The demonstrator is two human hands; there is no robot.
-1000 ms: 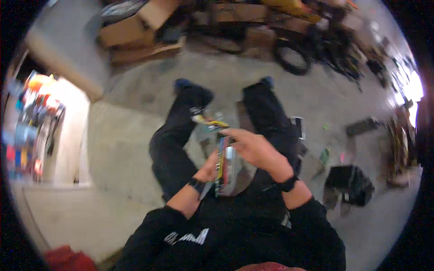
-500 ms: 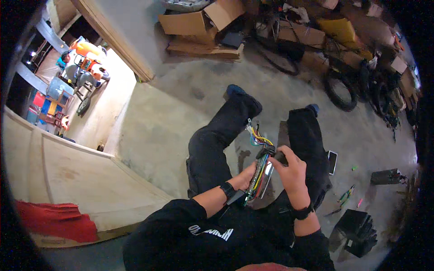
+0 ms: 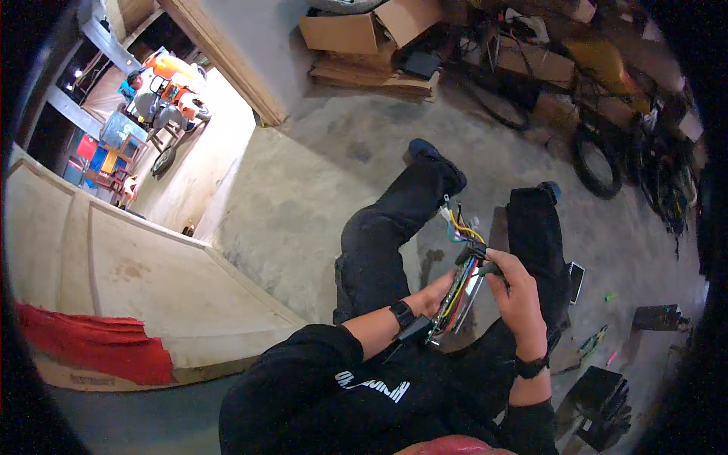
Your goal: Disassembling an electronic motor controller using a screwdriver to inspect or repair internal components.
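Note:
Between my legs, my left hand point(image 3: 435, 296) holds a long, narrow circuit board with a bundle of coloured wires point(image 3: 459, 294) along it. Its fingers wrap behind the board and are partly hidden. My right hand point(image 3: 520, 299) pinches at the black collar point(image 3: 474, 252) near the board's far end, thumb and forefinger close together. Beyond the collar, loose yellow, blue and white wire ends point(image 3: 457, 226) fan out, some with connectors. Whether the black piece in the right fingers is part of the collar I cannot tell.
Pliers point(image 3: 593, 343), a pink stick-shaped item point(image 3: 612, 357), a black finned case point(image 3: 599, 402) and a metal box point(image 3: 657, 318) lie on the floor at right. Tyres point(image 3: 597, 161) and cardboard boxes point(image 3: 341, 34) line the far side. A motorbike point(image 3: 171, 95) stands past the doorway.
The whole view has shifted, so everything sits farther right in the picture. Both hands keep their hold on the board and wires, with little change in the fingers.

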